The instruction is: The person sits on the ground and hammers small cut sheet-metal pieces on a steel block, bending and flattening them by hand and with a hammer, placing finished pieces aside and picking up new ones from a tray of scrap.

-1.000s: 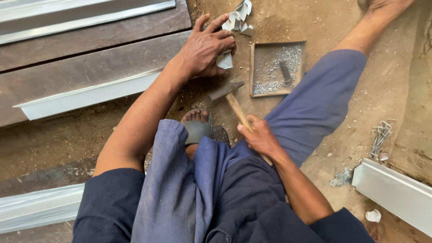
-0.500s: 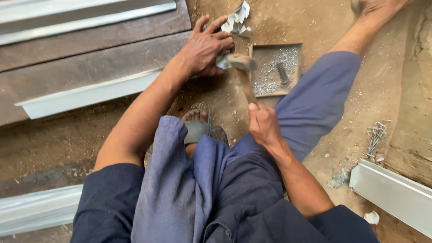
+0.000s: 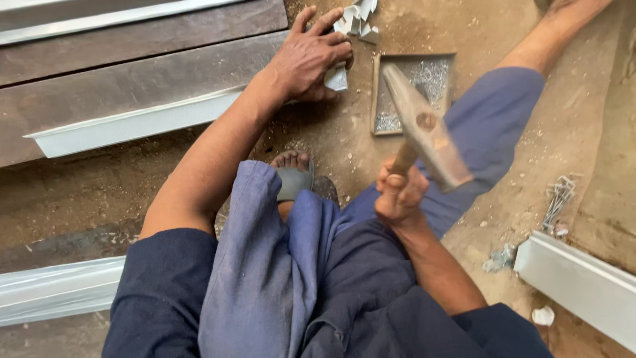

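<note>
My left hand [image 3: 308, 59] presses down on a small bent piece of light metal [image 3: 336, 78] on the dirt floor, at the end of a long aluminium channel [image 3: 132, 126]. My right hand [image 3: 399, 195] grips the wooden handle of a hammer [image 3: 424, 126], which is raised above the ground with its steel head toward the camera. The hammer head hangs over a shallow square tray [image 3: 381, 99] of small metal bits. I sit on the ground with my legs in blue trousers, one sandalled foot [image 3: 291, 176] under me.
Dark wooden planks [image 3: 132, 79] lie at the upper left. Several cut metal scraps [image 3: 358, 20] sit beyond my left hand. Another aluminium channel [image 3: 583, 285] lies at the lower right, one more [image 3: 59, 292] at the lower left. A bundle of nails [image 3: 560, 199] rests on the dirt.
The hammer struck down near my left hand half a second ago and has now swung back up toward the camera. My left hand has stayed on the metal piece.
</note>
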